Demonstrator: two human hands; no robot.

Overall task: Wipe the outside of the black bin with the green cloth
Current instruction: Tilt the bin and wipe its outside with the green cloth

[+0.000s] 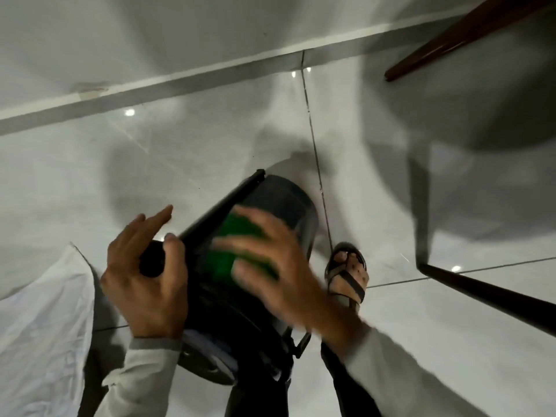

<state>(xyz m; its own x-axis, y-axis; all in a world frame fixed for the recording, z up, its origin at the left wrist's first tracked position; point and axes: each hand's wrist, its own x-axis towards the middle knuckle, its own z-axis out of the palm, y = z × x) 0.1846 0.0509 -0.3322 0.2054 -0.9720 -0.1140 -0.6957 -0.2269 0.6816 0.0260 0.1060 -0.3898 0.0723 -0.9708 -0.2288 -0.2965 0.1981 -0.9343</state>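
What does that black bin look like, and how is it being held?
The black bin looks like dark, smooth plastic, rounded, with a lid or flap edge along its upper side. It is tipped over at an angle above the pale tiled floor. The left hand grips its rim area, while the right hand, blurred, presses the green cloth against its outer wall.

No text, label, brand, number or sign is being shown legibly anywhere; nothing readable is being displayed on the black bin (279, 206) or on the green cloth (237, 236), both of which are blurred.
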